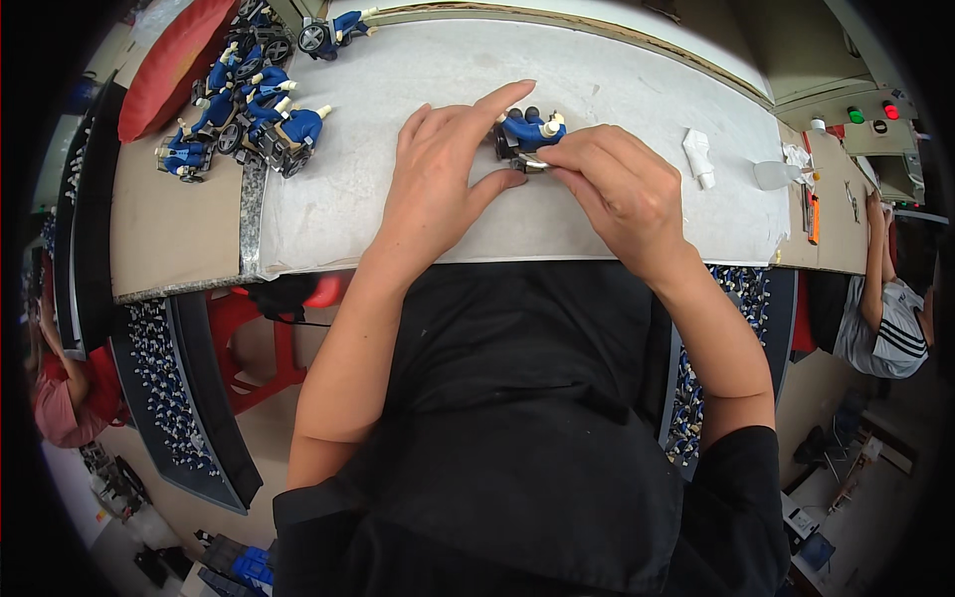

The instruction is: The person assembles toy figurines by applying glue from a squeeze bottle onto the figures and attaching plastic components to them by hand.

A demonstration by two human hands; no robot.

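A small toy figure (532,131) in blue, with pale hands and a dark base under it, lies on the white work surface between my hands. My left hand (433,174) is open at its left side, the index finger stretched out past it and the thumb tip close by its lower edge; whether the thumb touches cannot be made out. My right hand (622,184) is closed in a pinch at the figure's lower right. Between its thumb and finger is a small shiny silvery piece (535,165), right against the toy, partly hidden by the fingertips.
Several blue figures on black wheeled bases (249,114) crowd the far left beside a red basin (174,70). On the right lie a white tube-like piece (699,157), a clear bottle (774,175) and an orange cutter (813,217). Trays of small parts (164,378) flank me; other people sit either side.
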